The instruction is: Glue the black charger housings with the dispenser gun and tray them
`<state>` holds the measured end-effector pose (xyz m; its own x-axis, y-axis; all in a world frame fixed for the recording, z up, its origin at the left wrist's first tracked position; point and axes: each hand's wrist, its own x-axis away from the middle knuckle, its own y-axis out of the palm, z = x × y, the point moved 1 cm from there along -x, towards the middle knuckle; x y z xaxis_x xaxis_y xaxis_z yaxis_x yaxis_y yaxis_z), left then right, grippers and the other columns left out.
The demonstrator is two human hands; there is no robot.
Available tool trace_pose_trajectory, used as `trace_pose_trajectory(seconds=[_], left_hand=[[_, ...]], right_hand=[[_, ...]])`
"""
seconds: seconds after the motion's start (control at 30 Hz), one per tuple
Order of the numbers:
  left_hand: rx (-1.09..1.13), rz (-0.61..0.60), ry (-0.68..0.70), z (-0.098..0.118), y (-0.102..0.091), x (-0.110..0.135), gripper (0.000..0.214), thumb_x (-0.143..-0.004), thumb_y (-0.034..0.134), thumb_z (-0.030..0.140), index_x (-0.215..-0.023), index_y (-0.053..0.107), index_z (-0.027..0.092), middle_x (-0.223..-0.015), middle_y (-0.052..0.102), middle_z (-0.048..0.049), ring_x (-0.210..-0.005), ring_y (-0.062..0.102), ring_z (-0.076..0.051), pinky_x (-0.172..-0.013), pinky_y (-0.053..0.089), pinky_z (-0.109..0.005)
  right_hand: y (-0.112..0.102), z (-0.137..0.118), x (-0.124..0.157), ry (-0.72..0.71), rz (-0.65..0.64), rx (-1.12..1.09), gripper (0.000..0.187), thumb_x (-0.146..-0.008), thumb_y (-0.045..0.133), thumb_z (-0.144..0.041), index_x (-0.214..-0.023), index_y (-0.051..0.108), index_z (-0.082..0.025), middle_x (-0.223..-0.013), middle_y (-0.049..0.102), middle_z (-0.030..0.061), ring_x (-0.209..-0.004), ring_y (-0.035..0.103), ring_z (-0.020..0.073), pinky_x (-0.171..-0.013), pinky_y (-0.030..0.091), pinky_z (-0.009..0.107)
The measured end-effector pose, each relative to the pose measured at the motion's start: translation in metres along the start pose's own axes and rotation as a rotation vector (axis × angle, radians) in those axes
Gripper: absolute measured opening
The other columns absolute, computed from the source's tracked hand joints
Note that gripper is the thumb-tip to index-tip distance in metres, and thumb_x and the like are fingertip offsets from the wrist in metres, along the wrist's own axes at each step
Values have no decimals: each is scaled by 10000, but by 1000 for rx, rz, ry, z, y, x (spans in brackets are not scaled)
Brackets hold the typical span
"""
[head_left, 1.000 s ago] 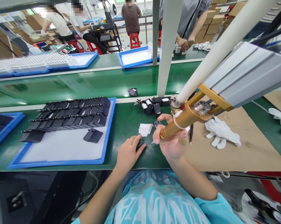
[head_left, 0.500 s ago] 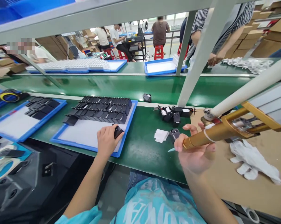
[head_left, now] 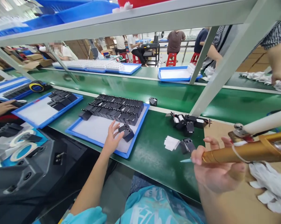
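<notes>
My left hand [head_left: 112, 138] rests over the blue tray [head_left: 97, 141] with its fingers spread, touching a small black part [head_left: 126, 132] that lies on the tray's white liner. Rows of similar black parts [head_left: 114, 109] fill the tray's far half. My right hand [head_left: 216, 169] is closed round a gold-coloured pen-like tool [head_left: 240, 151], whose thin pale tip points left above the green table. A white hose [head_left: 266, 122] runs from the tool's rear. A loose black part [head_left: 187, 145] and a white paper piece [head_left: 171, 143] lie just left of the tool.
A cluster of black parts [head_left: 189, 121] sits by a slanted metal post [head_left: 219, 71]. White gloves [head_left: 268, 183] lie on brown cardboard at right. A second blue tray [head_left: 41, 110] sits at left, with another person's hand [head_left: 2, 108] beside it. People work across the green belt [head_left: 131, 88].
My left hand carried a black part from the table to the blue tray, set it down and opened. The view swung left and up. My right hand kept hold of the gold tool.
</notes>
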<state>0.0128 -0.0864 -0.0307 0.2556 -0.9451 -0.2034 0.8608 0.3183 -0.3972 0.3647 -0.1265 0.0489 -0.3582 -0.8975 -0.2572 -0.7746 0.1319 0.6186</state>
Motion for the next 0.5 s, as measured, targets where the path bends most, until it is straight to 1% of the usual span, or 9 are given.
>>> trace_pose_trajectory(seconds=[0.03, 0.1, 0.2, 0.27, 0.37, 0.43, 0.5], left_hand=[[98, 9, -59, -1, -2, -3, 784, -813, 636, 478, -1464, 284, 221, -1407, 527, -185, -1322, 494, -292, -1063, 434, -503], [238, 12, -159, -2, -4, -10, 749, -752, 693, 450, -1388, 394, 189, -1277, 641, -178, -1230, 581, -293, -1034, 462, -480], [350, 11, -272, -2, -4, -19, 755, -657, 767, 426, -1304, 482, 160, -1122, 722, -161, -1069, 676, -283, -975, 505, -446], [369, 24, -315, -2, -4, -22, 731, -633, 783, 430, -1255, 523, 146, -988, 756, -129, -968, 708, -266, -936, 526, -434], [353, 47, -327, -5, -3, -26, 643, -676, 749, 423, -1215, 558, 129, -813, 751, -69, -842, 721, -230, -909, 541, -422], [340, 67, -326, -8, -2, -28, 568, -737, 692, 408, -1213, 565, 126, -766, 733, -49, -801, 721, -212, -891, 551, -407], [322, 85, -333, -12, 0, -30, 521, -794, 630, 384, -1241, 552, 126, -756, 722, -51, -773, 722, -213, -846, 570, -406]], right_hand=[[1, 0, 0, -1, 6, -3, 506, -760, 557, -634, -1147, 588, -310, -989, 606, 16, -391, 522, 99, -365, 398, 296], [2, 0, -1, 2, 13, -5, 506, -765, 553, -621, -1157, 585, -302, -994, 609, 18, -392, 518, 98, -366, 399, 297], [3, 2, 0, -6, 13, -8, 504, -765, 554, -616, -1157, 594, -301, -999, 612, 19, -384, 514, 103, -362, 394, 303], [3, 2, 0, -7, 20, -3, 508, -761, 562, -628, -1153, 602, -308, -1002, 613, 19, -381, 509, 104, -361, 390, 306], [3, 3, 0, 1, 31, 5, 522, -749, 573, -648, -1151, 608, -316, -1001, 614, 18, -383, 505, 101, -363, 389, 308], [4, 3, 0, 4, 32, -1, 530, -737, 585, -652, -1144, 611, -314, -991, 615, 14, -380, 505, 101, -364, 385, 306], [6, 2, 0, 5, 37, -8, 526, -736, 594, -643, -1141, 611, -308, -989, 616, 11, -379, 509, 102, -367, 384, 303]])
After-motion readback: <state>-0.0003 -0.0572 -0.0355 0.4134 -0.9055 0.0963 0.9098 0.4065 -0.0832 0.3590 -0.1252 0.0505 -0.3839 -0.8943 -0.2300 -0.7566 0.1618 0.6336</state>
